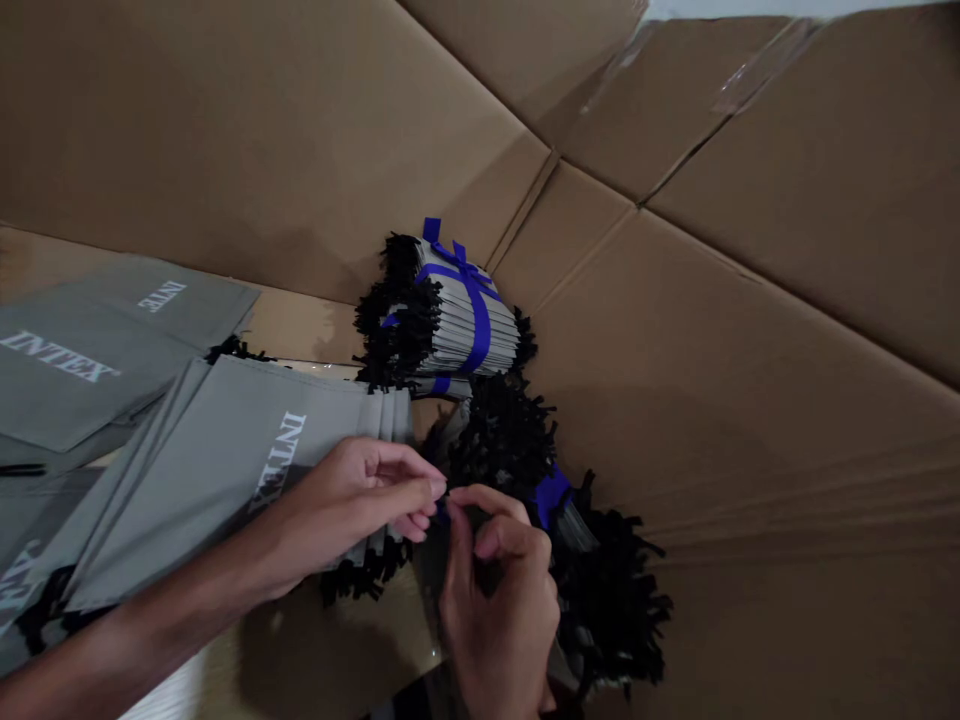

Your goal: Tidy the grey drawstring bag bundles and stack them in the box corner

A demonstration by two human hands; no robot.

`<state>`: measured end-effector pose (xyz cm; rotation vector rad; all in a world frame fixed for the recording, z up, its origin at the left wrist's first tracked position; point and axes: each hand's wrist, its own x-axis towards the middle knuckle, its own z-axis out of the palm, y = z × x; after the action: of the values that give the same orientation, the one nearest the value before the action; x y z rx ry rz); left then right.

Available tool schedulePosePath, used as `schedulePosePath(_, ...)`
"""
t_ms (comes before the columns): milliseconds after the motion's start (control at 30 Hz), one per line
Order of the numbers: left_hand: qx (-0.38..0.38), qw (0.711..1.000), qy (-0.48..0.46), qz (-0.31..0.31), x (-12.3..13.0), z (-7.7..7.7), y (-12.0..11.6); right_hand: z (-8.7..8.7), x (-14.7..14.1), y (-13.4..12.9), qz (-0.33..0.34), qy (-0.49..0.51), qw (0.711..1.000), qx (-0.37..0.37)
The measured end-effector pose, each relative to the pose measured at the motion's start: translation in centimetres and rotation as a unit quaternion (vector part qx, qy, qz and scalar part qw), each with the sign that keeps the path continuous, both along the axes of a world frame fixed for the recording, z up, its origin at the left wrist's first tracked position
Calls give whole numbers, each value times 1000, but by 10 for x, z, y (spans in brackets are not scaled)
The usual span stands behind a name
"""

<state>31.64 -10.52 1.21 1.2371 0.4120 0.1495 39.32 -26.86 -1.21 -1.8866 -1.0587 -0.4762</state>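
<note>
Left hand (371,495), right hand (501,590): thumbs and fingertips pressed together, tips nearly meeting; pinched item, if any, indiscernible. Near bag bundle (553,497): just beside right hand. Far bag bundle (454,335): blue ribbon (478,325) crossed around, presumably keeping stack compact. Loose INTEX bags (199,470): left.

Left hand (375,495): your thumb and fingertips pinch together, just beside the right's.
Right hand (501,600): you curl it, thumb meeting forefinger; anything held is too dim to tell.
Grey INTEX pouches (187,470): fanned beneath your left forearm.
Blue-ribboned bundle (457,335): ahead of you, near the cardboard wall (720,320).
</note>
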Motion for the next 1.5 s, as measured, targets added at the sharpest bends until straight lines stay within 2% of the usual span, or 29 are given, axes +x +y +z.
schedulePosePath(167, 23, 1000, 1, 7, 1, 3, -2, -4, -2, 2, -27, -11, 1000, 2)
schedulePosePath(367, 91, 996, -17, -13, -1, 2, -6, 1, -3, 2, 5, -12, 998, -54)
schedulePosePath(533, 69, 997, -32, -31, 0, -4, -8, -4, -3, 4, 30, 8, 997, -73)
schedulePosePath(700, -38, 999, -3, -13, 3, -8, -9, -8, -2, 5, 41, 39, 998, -31)
schedulePosePath(767, -54, 999, 2, -5, 3, -8, -7, -7, -2, 5, 44, 50, 998, -15)
schedulePosePath(1000, 27, 999, 0, 17, 1, -5, 2, 4, -4, -1, -7, 47, 998, 41)
schedulePosePath(1167, 45, 998, -33, 8, 0, -3, 1, 23, -2, -4, -43, -8, 997, -57)
schedulePosePath(1300, 47, 996, -71, 2, 1, -2, -5, 40, 8, -4, -13, -69, 983, -168)
schedulePosePath(1500, 79, 990, -95, 72, 8, -13, -17, 58, 26, -7, 36, -128, 951, -277)
